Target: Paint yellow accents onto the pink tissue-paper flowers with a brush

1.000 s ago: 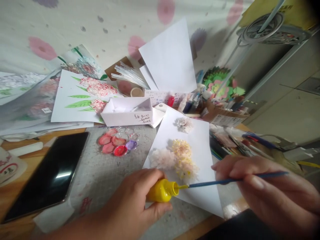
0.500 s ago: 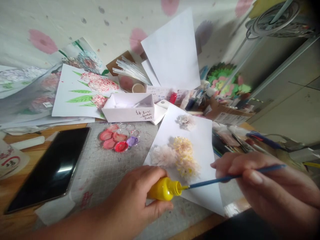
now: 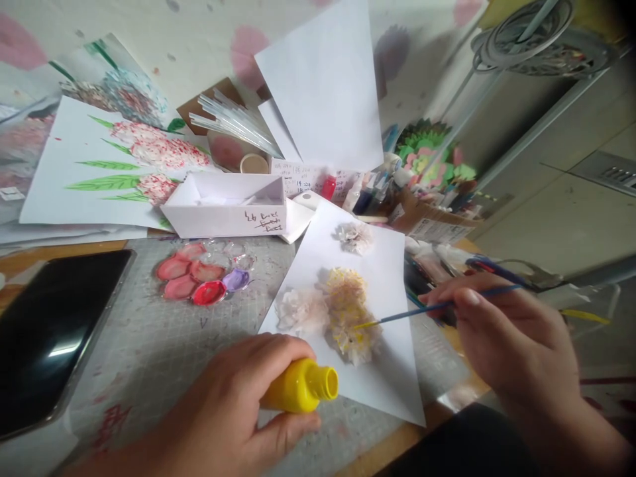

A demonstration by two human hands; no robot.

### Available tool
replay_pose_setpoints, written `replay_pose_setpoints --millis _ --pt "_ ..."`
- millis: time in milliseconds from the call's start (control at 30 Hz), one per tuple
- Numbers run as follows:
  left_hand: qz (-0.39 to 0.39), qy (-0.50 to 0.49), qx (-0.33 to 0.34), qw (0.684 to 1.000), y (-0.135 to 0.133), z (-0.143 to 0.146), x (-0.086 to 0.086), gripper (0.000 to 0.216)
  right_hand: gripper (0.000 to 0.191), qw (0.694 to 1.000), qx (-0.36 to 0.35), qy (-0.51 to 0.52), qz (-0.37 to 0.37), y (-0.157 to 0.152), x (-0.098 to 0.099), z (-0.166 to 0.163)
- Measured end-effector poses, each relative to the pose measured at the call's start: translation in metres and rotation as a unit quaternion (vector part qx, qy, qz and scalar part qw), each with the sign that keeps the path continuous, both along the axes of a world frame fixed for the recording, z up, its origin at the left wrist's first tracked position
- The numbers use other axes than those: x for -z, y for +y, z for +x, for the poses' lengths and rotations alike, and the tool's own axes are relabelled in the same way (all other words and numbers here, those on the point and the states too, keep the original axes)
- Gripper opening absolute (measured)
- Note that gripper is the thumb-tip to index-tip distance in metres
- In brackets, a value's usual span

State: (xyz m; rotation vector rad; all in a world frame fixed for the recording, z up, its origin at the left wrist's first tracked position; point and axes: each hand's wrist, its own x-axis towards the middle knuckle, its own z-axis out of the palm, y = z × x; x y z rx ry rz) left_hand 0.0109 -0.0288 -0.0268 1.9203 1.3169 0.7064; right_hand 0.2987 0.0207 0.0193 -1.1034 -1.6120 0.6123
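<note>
My left hand (image 3: 248, 391) is wrapped round a yellow paint bottle (image 3: 301, 385), its uncapped mouth tilted to the right. Between the fingers of my right hand (image 3: 501, 331) is a thin blue paintbrush (image 3: 422, 311), its tip yellow. That tip lies over the lower of two yellow-speckled paper flowers (image 3: 354, 331); whether it touches the petals I cannot tell. A pale pinkish flower (image 3: 303, 310) sits to their left, and another whitish flower (image 3: 354, 236) is near the top of the white sheet (image 3: 385, 371) beneath them all.
On the grey cutting mat (image 3: 149, 344) is a paint palette (image 3: 209, 291) with reds and purple. A phone (image 3: 59, 331) lies at left. Behind stand a white box (image 3: 223, 222), clear sticks (image 3: 238, 122), a red-flowered picture (image 3: 74, 192) and a cardboard box (image 3: 432, 215) of tools.
The brush has left the bottle's mouth and moved up and left over the lower yellow-speckled flower. The bottle stays in my left hand. My view has shifted somewhat to the right.
</note>
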Motion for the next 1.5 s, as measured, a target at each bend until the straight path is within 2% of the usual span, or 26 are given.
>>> replay_pose_setpoints --millis 500,667,833,1033,1133,1500 --pt "0.008 -0.006 -0.010 1.000 -0.0015 -0.0022 0.0026 0.025 0.011 0.988 -0.037 -0.147 0.026 -0.0034 -0.0003 -0.0060" --pt "0.012 0.000 -0.006 1.000 -0.0003 -0.0025 0.0030 0.025 0.013 0.993 -0.010 -0.116 0.030 -0.0043 -0.0045 -0.0089" --pt "0.011 -0.004 -0.002 1.000 -0.0021 -0.0029 0.0026 0.025 0.012 0.985 -0.029 -0.162 0.046 -0.0025 -0.0024 -0.0071" --pt "0.007 -0.005 -0.003 1.000 -0.0032 -0.0026 0.0027 0.025 0.013 0.992 -0.038 -0.113 0.037 -0.0046 -0.0051 -0.0076" --pt "0.008 0.000 -0.006 1.000 -0.0023 -0.0026 0.0030 0.026 0.014 0.988 -0.054 -0.140 0.034 -0.0053 -0.0059 -0.0084" --pt "0.003 0.006 -0.001 1.000 -0.0022 -0.0041 0.0036 0.025 0.012 0.983 -0.043 -0.174 0.046 -0.0052 -0.0053 -0.0081"
